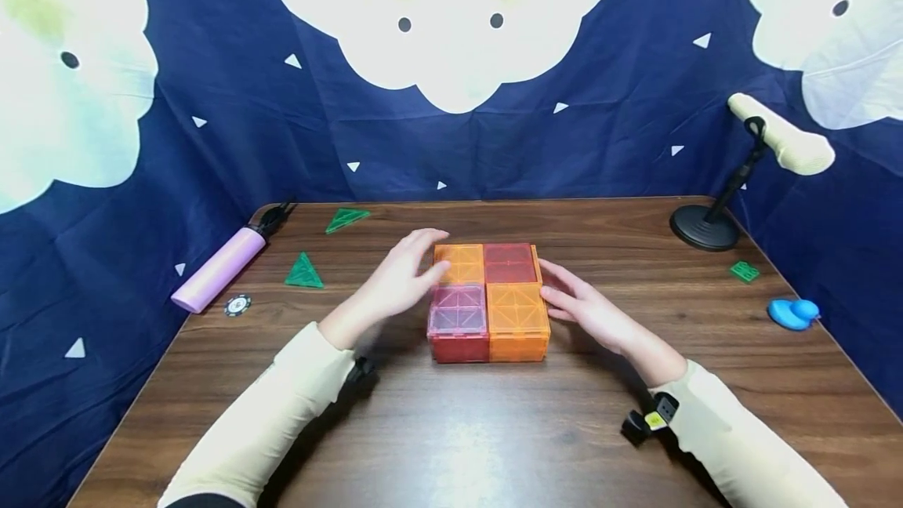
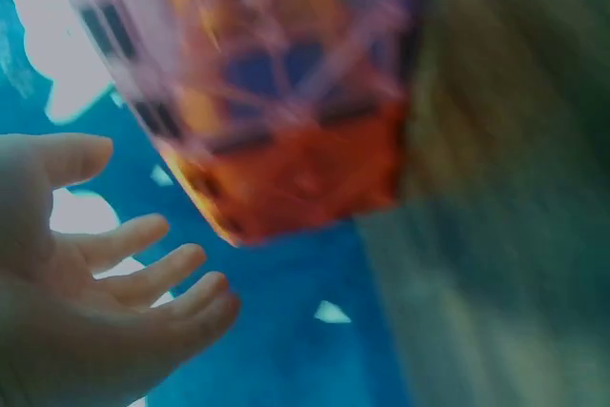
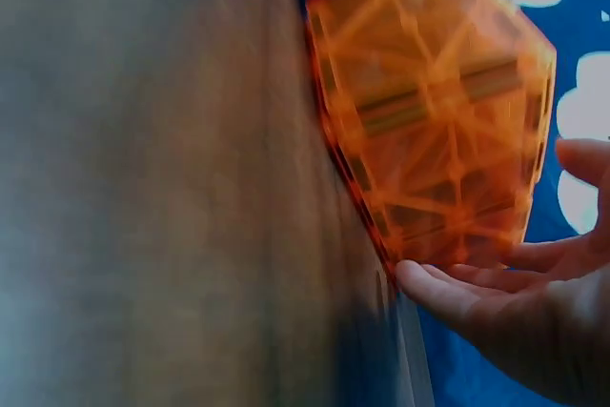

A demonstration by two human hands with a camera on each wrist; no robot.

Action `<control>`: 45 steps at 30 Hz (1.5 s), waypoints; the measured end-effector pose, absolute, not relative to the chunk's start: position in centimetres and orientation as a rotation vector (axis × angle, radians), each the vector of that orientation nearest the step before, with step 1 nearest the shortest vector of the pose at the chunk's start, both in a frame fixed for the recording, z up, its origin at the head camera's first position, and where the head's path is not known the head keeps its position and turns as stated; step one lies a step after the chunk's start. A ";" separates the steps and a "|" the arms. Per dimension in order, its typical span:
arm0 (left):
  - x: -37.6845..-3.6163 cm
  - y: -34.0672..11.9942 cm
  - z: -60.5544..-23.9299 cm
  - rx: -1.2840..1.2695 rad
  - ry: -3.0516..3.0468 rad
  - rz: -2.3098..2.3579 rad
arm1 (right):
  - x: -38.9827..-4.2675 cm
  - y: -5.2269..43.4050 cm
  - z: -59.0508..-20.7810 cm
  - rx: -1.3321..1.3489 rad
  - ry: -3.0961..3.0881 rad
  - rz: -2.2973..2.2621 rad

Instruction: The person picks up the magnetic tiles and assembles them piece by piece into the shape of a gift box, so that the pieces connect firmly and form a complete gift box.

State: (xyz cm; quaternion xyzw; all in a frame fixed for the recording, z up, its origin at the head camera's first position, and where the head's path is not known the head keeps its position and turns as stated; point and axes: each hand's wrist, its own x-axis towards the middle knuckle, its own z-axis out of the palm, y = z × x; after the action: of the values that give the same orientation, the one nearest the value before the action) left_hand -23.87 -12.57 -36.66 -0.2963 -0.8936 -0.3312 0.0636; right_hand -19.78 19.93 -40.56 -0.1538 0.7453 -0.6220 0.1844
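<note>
A flat block of translucent magnetic tiles (image 1: 488, 300) sits at the middle of the wooden table (image 1: 451, 429): orange and red squares at the back, pink-over-red and orange at the front. My left hand (image 1: 405, 277) is at its left side with relaxed, spread fingers (image 2: 143, 278) beside the block (image 2: 276, 92), holding nothing. On the block's right side my right hand (image 1: 578, 300) lies with straight fingers. Its fingertips (image 3: 429, 283) touch the orange wall (image 3: 438, 121).
Two green triangle tiles (image 1: 304, 272) (image 1: 346, 219), a pink cylinder (image 1: 219, 269) and a small round token (image 1: 237, 305) lie at the left. At the right stand a microphone stand (image 1: 705, 226), a green piece (image 1: 744, 271) and a blue duck (image 1: 793, 313).
</note>
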 end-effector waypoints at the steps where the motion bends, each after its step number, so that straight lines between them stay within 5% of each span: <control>1: -24.3 -13.1 -36.9 -0.831 -2.732 -1.074 | -19.3 20.0 -40.6 -0.463 2.107 -1.732; 13: -27.0 -14.5 -40.0 -0.520 -2.605 -2.242 | -17.1 20.4 -41.0 -0.647 2.260 -1.601; 20: -25.8 -14.8 -39.7 -0.462 -2.637 -2.178 | -18.6 21.5 -40.9 -0.680 2.242 -1.616; 36: -20.5 -15.9 -39.0 -0.511 -2.832 -1.875 | -22.1 22.0 -41.4 -0.236 2.277 -1.887; 45: -21.0 -14.2 -39.3 -0.322 -2.693 -1.956 | -18.4 19.3 -40.5 0.088 2.034 -2.222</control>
State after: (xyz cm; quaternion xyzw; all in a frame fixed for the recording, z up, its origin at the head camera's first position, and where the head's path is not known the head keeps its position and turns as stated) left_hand -20.96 -14.19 -39.26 -0.0958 -0.8012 -0.5820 -0.1009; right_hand -18.40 19.33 -40.49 0.0290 0.6736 -0.7358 0.0637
